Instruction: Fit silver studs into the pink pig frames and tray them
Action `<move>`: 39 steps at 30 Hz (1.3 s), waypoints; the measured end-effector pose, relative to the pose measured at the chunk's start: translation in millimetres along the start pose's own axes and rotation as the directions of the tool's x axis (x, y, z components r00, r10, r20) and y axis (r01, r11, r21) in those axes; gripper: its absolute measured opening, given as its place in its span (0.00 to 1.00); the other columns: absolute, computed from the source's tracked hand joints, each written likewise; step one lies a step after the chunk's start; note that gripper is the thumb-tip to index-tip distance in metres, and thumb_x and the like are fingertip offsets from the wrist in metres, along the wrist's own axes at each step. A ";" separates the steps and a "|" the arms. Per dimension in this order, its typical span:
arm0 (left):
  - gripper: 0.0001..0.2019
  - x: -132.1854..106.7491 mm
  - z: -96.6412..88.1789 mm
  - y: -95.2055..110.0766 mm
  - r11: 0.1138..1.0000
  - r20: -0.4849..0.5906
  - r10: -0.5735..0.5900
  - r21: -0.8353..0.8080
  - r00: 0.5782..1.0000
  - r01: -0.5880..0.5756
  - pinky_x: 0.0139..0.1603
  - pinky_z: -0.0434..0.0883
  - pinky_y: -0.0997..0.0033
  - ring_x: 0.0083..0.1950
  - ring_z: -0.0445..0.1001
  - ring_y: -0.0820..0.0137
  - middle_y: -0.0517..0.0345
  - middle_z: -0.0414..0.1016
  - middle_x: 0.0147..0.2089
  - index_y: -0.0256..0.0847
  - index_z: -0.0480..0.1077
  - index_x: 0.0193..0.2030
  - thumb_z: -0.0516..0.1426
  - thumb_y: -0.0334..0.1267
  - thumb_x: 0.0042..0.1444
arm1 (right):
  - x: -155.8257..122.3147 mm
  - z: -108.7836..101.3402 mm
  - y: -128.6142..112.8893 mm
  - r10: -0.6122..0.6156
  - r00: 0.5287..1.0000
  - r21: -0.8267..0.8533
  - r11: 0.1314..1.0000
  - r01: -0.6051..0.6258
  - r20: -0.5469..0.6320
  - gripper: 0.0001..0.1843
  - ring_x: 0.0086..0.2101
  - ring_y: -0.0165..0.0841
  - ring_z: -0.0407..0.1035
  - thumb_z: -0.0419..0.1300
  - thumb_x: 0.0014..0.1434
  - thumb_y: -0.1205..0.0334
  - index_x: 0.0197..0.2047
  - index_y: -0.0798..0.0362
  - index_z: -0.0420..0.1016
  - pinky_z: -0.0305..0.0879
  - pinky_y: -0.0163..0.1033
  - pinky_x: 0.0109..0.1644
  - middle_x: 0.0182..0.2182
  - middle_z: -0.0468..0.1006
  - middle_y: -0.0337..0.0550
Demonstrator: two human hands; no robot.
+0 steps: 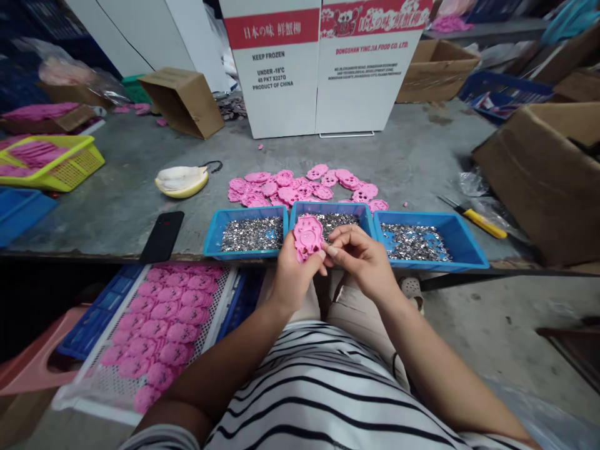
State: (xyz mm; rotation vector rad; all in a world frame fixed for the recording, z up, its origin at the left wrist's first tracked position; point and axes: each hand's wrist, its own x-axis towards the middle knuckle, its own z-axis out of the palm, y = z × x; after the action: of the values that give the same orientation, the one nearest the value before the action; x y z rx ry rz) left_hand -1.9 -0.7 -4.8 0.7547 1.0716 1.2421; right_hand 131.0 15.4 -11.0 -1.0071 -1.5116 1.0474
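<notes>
At the middle blue tray (332,207), the left hand (291,269) grips a pink piece (308,234); the right hand (368,259) has fingertips pinched together at its edge, any held part indiscernible.

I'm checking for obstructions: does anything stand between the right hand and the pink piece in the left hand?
Nothing visible does. The right hand is beside the lower right edge of the pink piece, near the thumb of the left hand; contact is unclear. The middle blue tray lies beyond.

Open tabletop (300,152) between pink pieces (284,179) and white carton (285,106), blue trays (462,240) nearer
</notes>
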 end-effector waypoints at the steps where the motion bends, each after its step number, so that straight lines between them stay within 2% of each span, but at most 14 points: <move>1: 0.24 -1.0 0.5 2.8 0.997 0.055 -0.023 -0.075 0.998 0.027 0.25 0.67 0.80 0.29 0.70 0.77 0.57 0.70 0.34 0.37 0.59 0.48 0.57 0.37 0.42 | -0.8 0.9 -0.9 0.041 0.999 0.048 0.998 -0.041 0.002 0.13 0.33 0.31 0.68 0.65 0.55 0.56 0.26 0.56 0.73 0.69 0.39 0.35 0.40 0.70 0.48; 4: 0.27 -4.2 2.1 10.7 0.968 0.161 -0.076 -0.226 0.984 0.111 0.30 0.70 0.78 0.36 0.72 0.74 0.51 0.72 0.42 0.38 0.58 0.54 0.52 0.40 0.44 | -2.6 3.8 -3.3 0.111 0.994 0.105 0.989 -0.108 -0.024 0.14 0.30 0.28 0.66 0.66 0.54 0.55 0.25 0.56 0.73 0.68 0.39 0.29 0.46 0.67 0.50; 8: 0.32 -7.4 4.0 14.9 0.965 0.163 -0.070 -0.241 0.984 0.108 0.39 0.72 0.76 0.43 0.72 0.73 0.49 0.70 0.51 0.42 0.55 0.62 0.50 0.40 0.47 | -3.0 6.0 -6.8 0.110 0.993 0.085 0.991 -0.107 -0.036 0.14 0.34 0.33 0.67 0.66 0.53 0.55 0.25 0.56 0.73 0.68 0.37 0.26 0.48 0.67 0.51; 12: 0.33 -8.6 4.9 14.0 0.968 0.170 -0.070 -0.226 0.983 0.108 0.41 0.72 0.76 0.45 0.71 0.72 0.49 0.70 0.52 0.43 0.54 0.64 0.49 0.41 0.48 | -2.8 6.2 -10.1 0.104 0.994 0.050 0.994 -0.102 -0.037 0.15 0.37 0.35 0.68 0.68 0.51 0.54 0.24 0.56 0.74 0.69 0.36 0.25 0.47 0.68 0.52; 20: 0.33 -8.9 5.6 11.8 0.966 0.177 -0.094 -0.221 0.980 0.133 0.41 0.72 0.76 0.46 0.71 0.72 0.50 0.70 0.51 0.43 0.55 0.64 0.48 0.41 0.49 | -2.1 6.3 -12.0 0.152 0.988 0.065 0.987 -0.150 -0.033 0.18 0.31 0.31 0.68 0.70 0.47 0.52 0.24 0.58 0.74 0.67 0.35 0.20 0.49 0.66 0.53; 28: 0.32 -8.8 7.4 9.9 0.957 0.174 -0.132 -0.235 0.976 0.171 0.42 0.72 0.76 0.45 0.71 0.73 0.50 0.71 0.51 0.43 0.53 0.65 0.47 0.39 0.50 | -5.7 7.4 -2.7 0.108 0.993 -0.018 0.994 -0.109 -0.046 0.11 0.37 0.34 0.68 0.66 0.50 0.59 0.27 0.57 0.72 0.68 0.36 0.26 0.49 0.67 0.52; 31: 0.32 -7.8 6.5 9.9 0.959 0.180 -0.121 -0.231 0.976 0.162 0.42 0.72 0.75 0.44 0.72 0.73 0.50 0.71 0.48 0.42 0.54 0.64 0.48 0.40 0.49 | -2.0 7.6 5.9 0.116 0.992 0.065 0.991 -0.113 -0.039 0.14 0.32 0.31 0.67 0.66 0.50 0.55 0.30 0.55 0.68 0.66 0.35 0.24 0.49 0.68 0.51; 33: 0.31 -7.1 4.6 10.2 0.967 0.188 -0.104 -0.211 0.977 0.144 0.40 0.71 0.75 0.42 0.73 0.73 0.49 0.72 0.46 0.40 0.54 0.62 0.48 0.41 0.49 | 8.9 3.5 12.2 0.110 0.993 0.081 0.991 -0.106 -0.034 0.13 0.31 0.30 0.68 0.63 0.54 0.54 0.34 0.54 0.67 0.67 0.36 0.28 0.47 0.70 0.49; 35: 0.30 -6.7 2.2 10.7 0.975 0.202 -0.093 -0.180 0.975 0.130 0.36 0.70 0.76 0.39 0.73 0.72 0.48 0.73 0.44 0.39 0.54 0.61 0.49 0.43 0.49 | 26.8 -3.5 17.4 0.075 0.993 -0.107 0.991 -0.084 -0.088 0.10 0.36 0.33 0.69 0.58 0.58 0.58 0.40 0.54 0.69 0.69 0.39 0.37 0.44 0.73 0.49; 36: 0.30 -6.6 0.9 10.9 0.978 0.207 -0.090 -0.164 0.974 0.125 0.34 0.68 0.76 0.37 0.73 0.72 0.47 0.73 0.43 0.39 0.54 0.60 0.49 0.44 0.49 | 37.1 -7.3 19.3 0.062 0.992 -0.290 0.953 -0.091 -0.107 0.10 0.38 0.35 0.69 0.57 0.58 0.61 0.43 0.56 0.70 0.68 0.41 0.41 0.42 0.74 0.50; 37: 0.29 -6.6 -0.3 11.0 0.981 0.209 -0.088 -0.151 0.974 0.121 0.32 0.67 0.77 0.35 0.72 0.73 0.47 0.73 0.42 0.38 0.54 0.59 0.49 0.45 0.49 | 47.4 -10.7 20.6 0.075 0.994 -0.502 0.858 -0.103 -0.077 0.12 0.41 0.38 0.69 0.57 0.58 0.64 0.45 0.57 0.72 0.67 0.43 0.45 0.42 0.74 0.52; 39: 0.29 -6.7 -2.3 10.8 0.984 0.200 -0.078 -0.139 0.977 0.108 0.31 0.66 0.78 0.32 0.71 0.74 0.47 0.73 0.42 0.38 0.53 0.58 0.49 0.45 0.49 | 64.8 -14.9 22.0 0.204 0.976 -0.841 0.538 -0.053 0.069 0.13 0.47 0.44 0.68 0.58 0.56 0.69 0.45 0.60 0.75 0.65 0.46 0.50 0.44 0.74 0.57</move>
State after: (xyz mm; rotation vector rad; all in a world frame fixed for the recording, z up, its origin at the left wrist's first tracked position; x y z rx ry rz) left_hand -7.8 -5.2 5.7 0.6878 0.8358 1.1300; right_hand 137.5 85.1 -13.1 -1.7520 -2.1768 0.4326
